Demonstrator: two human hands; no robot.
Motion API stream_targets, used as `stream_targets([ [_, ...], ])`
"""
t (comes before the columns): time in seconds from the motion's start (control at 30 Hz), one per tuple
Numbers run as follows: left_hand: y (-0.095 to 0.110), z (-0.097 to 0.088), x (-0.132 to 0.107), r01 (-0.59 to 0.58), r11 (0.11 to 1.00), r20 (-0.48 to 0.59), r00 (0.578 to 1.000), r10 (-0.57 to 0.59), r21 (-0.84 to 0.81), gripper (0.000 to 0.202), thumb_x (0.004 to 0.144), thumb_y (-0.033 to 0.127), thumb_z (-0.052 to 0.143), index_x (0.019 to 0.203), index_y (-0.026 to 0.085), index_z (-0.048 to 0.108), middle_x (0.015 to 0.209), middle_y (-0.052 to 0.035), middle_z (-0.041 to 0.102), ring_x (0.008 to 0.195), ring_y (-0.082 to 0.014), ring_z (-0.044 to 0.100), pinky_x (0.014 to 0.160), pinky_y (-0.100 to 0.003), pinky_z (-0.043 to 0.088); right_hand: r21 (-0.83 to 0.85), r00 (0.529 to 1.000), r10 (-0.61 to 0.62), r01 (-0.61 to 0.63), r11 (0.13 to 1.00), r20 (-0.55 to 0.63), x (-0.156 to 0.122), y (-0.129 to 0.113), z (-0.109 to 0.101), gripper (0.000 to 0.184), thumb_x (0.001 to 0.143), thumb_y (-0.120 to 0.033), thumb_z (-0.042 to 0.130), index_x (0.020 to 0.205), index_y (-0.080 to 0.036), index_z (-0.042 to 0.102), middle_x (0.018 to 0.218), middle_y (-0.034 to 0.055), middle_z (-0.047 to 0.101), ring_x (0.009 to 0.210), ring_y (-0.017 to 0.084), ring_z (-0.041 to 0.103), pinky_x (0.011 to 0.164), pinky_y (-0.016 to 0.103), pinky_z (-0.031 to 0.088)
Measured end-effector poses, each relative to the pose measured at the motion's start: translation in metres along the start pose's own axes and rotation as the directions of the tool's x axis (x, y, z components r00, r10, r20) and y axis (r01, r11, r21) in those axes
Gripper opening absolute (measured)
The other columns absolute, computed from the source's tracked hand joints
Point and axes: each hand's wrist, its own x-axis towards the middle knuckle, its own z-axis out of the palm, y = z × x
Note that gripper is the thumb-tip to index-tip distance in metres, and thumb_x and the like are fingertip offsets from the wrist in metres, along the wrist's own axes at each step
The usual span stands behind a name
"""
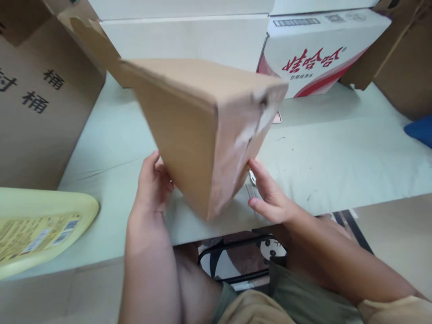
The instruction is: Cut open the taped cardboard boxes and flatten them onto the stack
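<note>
A brown cardboard box [182, 130] is tilted on one corner above the pale table cover, with clear, crinkled tape along its right side. My left hand [153, 182] grips its lower left edge, the fingertips partly hidden behind the cardboard. On the other side, my right hand [270, 193] supports the lower right edge with its forefinger, the thumb apart from the box. Close to the right fingers lies a small shiny metal thing [252, 177], its kind unclear. The box's lower edge is blurred, so I cannot tell whether it touches the table.
White cartons [189, 40] line the back, one carton with red lettering [324, 58]. A large brown carton [43, 99] and a yellow bottle [50, 225] stand left. A blue object [420, 130] is at far right. Below the table's front edge shows a panda picture [243, 258].
</note>
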Motion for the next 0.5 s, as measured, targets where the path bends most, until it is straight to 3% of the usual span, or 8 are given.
stream_targets([
  [0.17, 0.003, 0.013, -0.010, 0.209, 0.971, 0.172, 0.959, -0.227, 0.114, 0.060, 0.088, 0.075, 0.054, 0.100, 0.021, 0.076, 0.084, -0.0101, 0.081, 0.082, -0.0301, 0.076, 0.062, -0.036, 0.053, 0.144, 0.972, 0.200, -0.182, 0.973, -0.121, 0.000, 0.001, -0.001, 0.066, 0.103, -0.067, 0.047, 0.161, -0.035, 0.043, 0.168, 0.0077, 0.046, 0.163, 0.033, 0.035, 0.136, 0.056, 0.031],
  [0.2, 0.002, 0.013, -0.012, 0.249, 0.951, 0.228, 0.930, -0.288, 0.185, 0.058, 0.086, 0.075, 0.058, 0.097, 0.021, 0.076, 0.082, -0.0097, 0.081, 0.073, -0.0278, 0.074, 0.059, -0.035, 0.051, 0.186, 0.958, 0.230, -0.198, 0.963, -0.171, 0.000, 0.001, -0.002, 0.063, 0.103, -0.069, 0.045, 0.156, -0.035, 0.048, 0.164, 0.0079, 0.050, 0.162, 0.033, 0.037, 0.135, 0.057, 0.031],
  [0.3, -0.004, 0.013, -0.017, 0.332, 0.821, 0.364, 0.774, -0.519, 0.464, 0.057, 0.082, 0.074, 0.061, 0.078, 0.019, 0.072, 0.068, -0.0106, 0.076, 0.050, -0.0212, 0.060, 0.051, -0.033, 0.042, 0.239, 0.935, 0.282, -0.230, 0.943, -0.215, 0.004, -0.001, -0.007, 0.055, 0.103, -0.071, 0.044, 0.139, -0.033, 0.061, 0.157, 0.0085, 0.056, 0.160, 0.034, 0.039, 0.134, 0.060, 0.030],
  [0.33, -0.006, 0.013, -0.017, 0.313, 0.795, 0.354, 0.768, -0.534, 0.520, 0.051, 0.081, 0.069, 0.064, 0.074, 0.019, 0.070, 0.065, -0.0096, 0.074, 0.048, -0.0202, 0.058, 0.049, -0.032, 0.040, 0.229, 0.940, 0.289, -0.245, 0.942, -0.180, 0.006, -0.003, -0.009, 0.054, 0.102, -0.071, 0.046, 0.134, -0.031, 0.063, 0.158, 0.0094, 0.055, 0.161, 0.035, 0.038, 0.133, 0.060, 0.031],
  [0.37, -0.008, 0.012, -0.016, 0.274, 0.795, 0.317, 0.809, -0.495, 0.542, 0.044, 0.080, 0.062, 0.069, 0.072, 0.019, 0.069, 0.065, -0.0080, 0.073, 0.050, -0.0200, 0.058, 0.050, -0.031, 0.040, 0.212, 0.947, 0.289, -0.257, 0.943, -0.137, 0.008, -0.005, -0.011, 0.053, 0.101, -0.071, 0.049, 0.132, -0.030, 0.064, 0.160, 0.0104, 0.054, 0.161, 0.036, 0.038, 0.133, 0.060, 0.031],
  [0.43, -0.012, 0.011, -0.010, 0.148, 0.865, 0.141, 0.960, -0.243, 0.480, 0.033, 0.078, 0.052, 0.075, 0.074, 0.020, 0.068, 0.068, -0.0045, 0.071, 0.060, -0.0207, 0.063, 0.054, -0.030, 0.043, 0.191, 0.963, 0.265, -0.253, 0.948, -0.044, 0.011, -0.010, -0.012, 0.050, 0.102, -0.069, 0.053, 0.131, -0.030, 0.063, 0.164, 0.0120, 0.048, 0.161, 0.036, 0.037, 0.131, 0.060, 0.032],
  [0.47, -0.013, 0.010, -0.006, 0.056, 0.913, 0.010, 0.998, -0.065, 0.405, 0.032, 0.079, 0.052, 0.076, 0.079, 0.021, 0.068, 0.072, -0.0037, 0.071, 0.066, -0.0211, 0.065, 0.058, -0.031, 0.045, 0.198, 0.971, 0.240, -0.233, 0.952, -0.008, 0.013, -0.013, -0.012, 0.047, 0.103, -0.066, 0.053, 0.133, -0.030, 0.062, 0.165, 0.0123, 0.047, 0.162, 0.035, 0.037, 0.131, 0.059, 0.033],
  [0.5, -0.015, 0.009, -0.001, -0.067, 0.948, -0.132, 0.985, 0.113, 0.313, 0.035, 0.081, 0.056, 0.075, 0.086, 0.022, 0.067, 0.078, -0.0034, 0.072, 0.072, -0.0215, 0.066, 0.063, -0.031, 0.048, 0.214, 0.977, 0.212, -0.211, 0.954, 0.019, 0.014, -0.014, -0.011, 0.044, 0.105, -0.063, 0.053, 0.134, -0.031, 0.060, 0.165, 0.0124, 0.046, 0.162, 0.034, 0.036, 0.130, 0.058, 0.033],
])
